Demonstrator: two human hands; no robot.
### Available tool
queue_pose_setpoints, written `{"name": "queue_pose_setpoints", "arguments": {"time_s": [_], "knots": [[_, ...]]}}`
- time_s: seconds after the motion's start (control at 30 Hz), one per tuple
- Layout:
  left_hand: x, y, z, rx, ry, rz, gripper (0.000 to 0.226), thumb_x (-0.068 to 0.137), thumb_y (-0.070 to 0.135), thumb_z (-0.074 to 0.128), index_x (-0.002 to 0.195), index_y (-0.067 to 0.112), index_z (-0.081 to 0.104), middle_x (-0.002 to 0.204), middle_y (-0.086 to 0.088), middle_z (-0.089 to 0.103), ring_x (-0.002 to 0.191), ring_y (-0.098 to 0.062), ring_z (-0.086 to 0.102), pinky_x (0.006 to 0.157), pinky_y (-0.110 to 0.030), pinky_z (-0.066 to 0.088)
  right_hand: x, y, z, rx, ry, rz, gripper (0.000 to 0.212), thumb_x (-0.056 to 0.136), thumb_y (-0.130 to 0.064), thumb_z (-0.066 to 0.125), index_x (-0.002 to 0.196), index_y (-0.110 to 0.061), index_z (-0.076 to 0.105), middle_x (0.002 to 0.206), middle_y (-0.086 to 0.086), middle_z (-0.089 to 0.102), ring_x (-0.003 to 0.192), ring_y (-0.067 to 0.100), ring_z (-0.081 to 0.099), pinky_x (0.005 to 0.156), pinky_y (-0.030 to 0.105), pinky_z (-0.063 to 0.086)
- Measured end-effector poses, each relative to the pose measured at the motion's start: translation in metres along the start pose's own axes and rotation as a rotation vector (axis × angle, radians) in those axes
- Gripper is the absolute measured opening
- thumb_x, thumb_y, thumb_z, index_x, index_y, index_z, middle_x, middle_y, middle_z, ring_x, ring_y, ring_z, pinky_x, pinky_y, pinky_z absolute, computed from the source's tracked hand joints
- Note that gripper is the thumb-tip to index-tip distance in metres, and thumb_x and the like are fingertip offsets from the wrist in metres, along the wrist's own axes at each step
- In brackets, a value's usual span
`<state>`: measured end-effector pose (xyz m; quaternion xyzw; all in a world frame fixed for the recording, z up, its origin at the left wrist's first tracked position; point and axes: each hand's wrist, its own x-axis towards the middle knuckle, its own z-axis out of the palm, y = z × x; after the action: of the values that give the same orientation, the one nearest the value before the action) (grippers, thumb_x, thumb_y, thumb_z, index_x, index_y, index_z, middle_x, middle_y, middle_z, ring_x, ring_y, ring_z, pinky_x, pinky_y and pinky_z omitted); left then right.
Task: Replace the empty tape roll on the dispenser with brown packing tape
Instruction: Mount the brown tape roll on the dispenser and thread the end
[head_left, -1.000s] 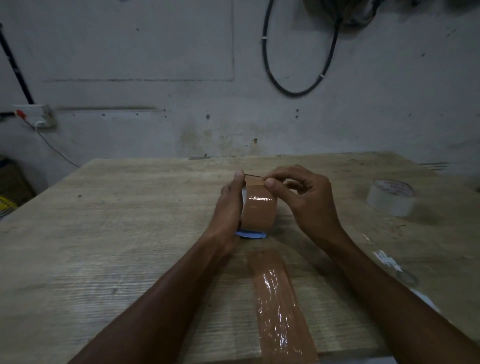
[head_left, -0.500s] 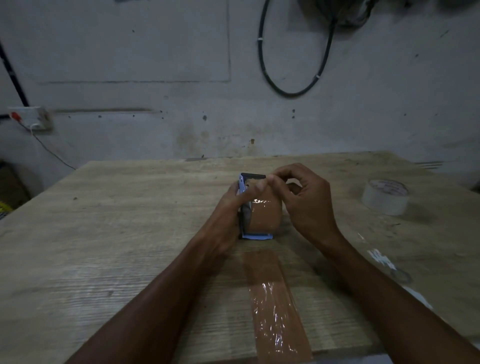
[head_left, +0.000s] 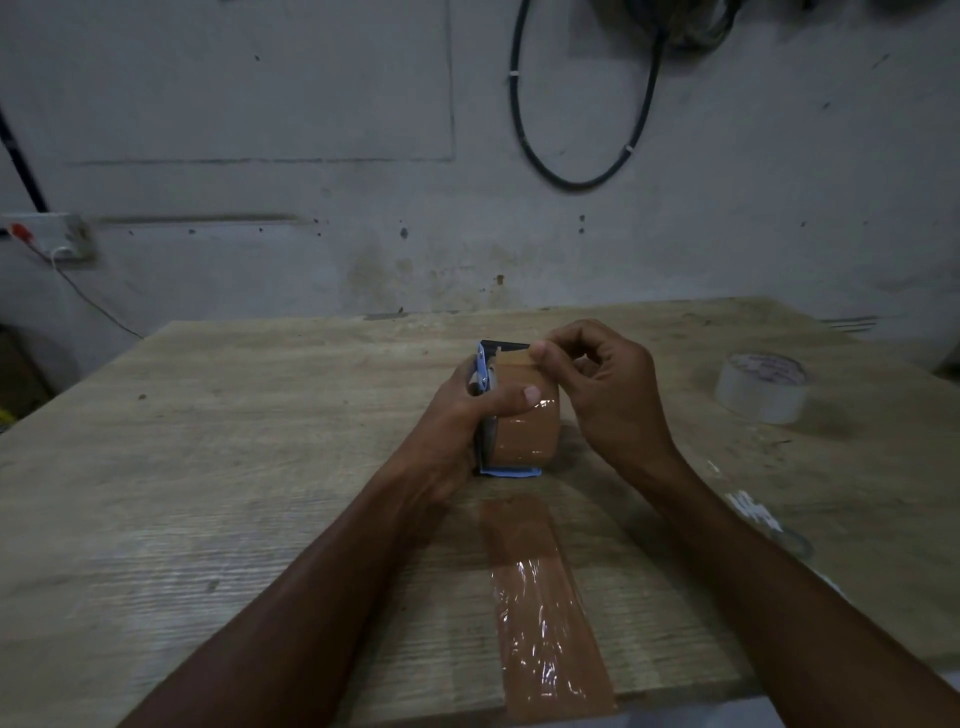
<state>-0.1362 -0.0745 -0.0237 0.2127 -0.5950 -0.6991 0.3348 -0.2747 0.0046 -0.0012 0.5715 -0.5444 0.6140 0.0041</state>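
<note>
The left hand (head_left: 457, 415) grips the dispenser (head_left: 485, 410) holding the brown tape (head_left: 524, 431) mid-desk (head_left: 208, 467), its thumb now lower across the roll. The right hand (head_left: 608, 395) still pinches the tape end (head_left: 514, 357), now lifted clear. A pale roll (head_left: 761, 387) sits far right.

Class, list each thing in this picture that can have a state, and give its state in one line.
Brown tape roll: mounted on the dispenser.
Dispenser: upright on the table, held.
Left hand: grip closed around the dispenser.
Right hand: pinching the tape end.
White roll: lying flat, untouched.
Tape strip: stuck to the table.
</note>
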Motion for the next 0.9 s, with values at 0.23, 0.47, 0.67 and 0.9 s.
{"name": "queue_pose_setpoints", "arguments": {"time_s": [0.23,0.47,0.67,0.9], "knots": [[0.0001,0.0011,0.0000,-0.002,-0.027,0.014,0.090,0.050,0.026,0.086,0.133,0.016,0.052,0.124,-0.016,0.064,0.106,-0.035,0.068,0.086,-0.053,0.056,-0.0004,-0.0041,0.0013,0.090,0.006,0.077,0.010,0.094,-0.016,0.065,0.087,-0.010,0.067,0.084,0.006,0.068,0.081,0.021,0.067,0.075,0.044,0.058],[-0.0005,-0.0016,0.0042,0.027,-0.066,0.026,0.095,0.051,0.023,0.087,0.137,0.020,0.049,0.130,-0.020,0.060,0.110,-0.037,0.065,0.090,-0.057,0.055,0.0008,-0.0030,0.0033,0.187,0.082,0.162,0.012,0.095,-0.014,0.064,0.085,-0.006,0.067,0.082,0.011,0.069,0.076,0.019,0.067,0.073,0.041,0.057],[0.0019,-0.0053,0.0063,-0.143,0.002,-0.080,0.099,0.061,0.055,0.086,0.143,0.016,0.046,0.136,-0.022,0.059,0.116,-0.039,0.064,0.097,-0.058,0.051,-0.0027,-0.0055,0.0074,0.012,0.069,0.026,0.010,0.095,-0.020,0.064,0.088,-0.014,0.065,0.079,-0.010,0.064,0.073,0.007,0.063,0.064,0.029,0.056],[0.0036,-0.0025,0.0076,-0.115,0.066,-0.072,0.081,0.064,0.039,0.083,0.136,0.015,0.053,0.122,-0.016,0.068,0.096,-0.030,0.072,0.075,-0.043,0.057,-0.0012,-0.0068,0.0042,-0.006,0.043,-0.003,0.014,0.094,-0.018,0.065,0.090,-0.006,0.070,0.079,-0.002,0.069,0.074,0.011,0.068,0.068,0.031,0.059]]}}
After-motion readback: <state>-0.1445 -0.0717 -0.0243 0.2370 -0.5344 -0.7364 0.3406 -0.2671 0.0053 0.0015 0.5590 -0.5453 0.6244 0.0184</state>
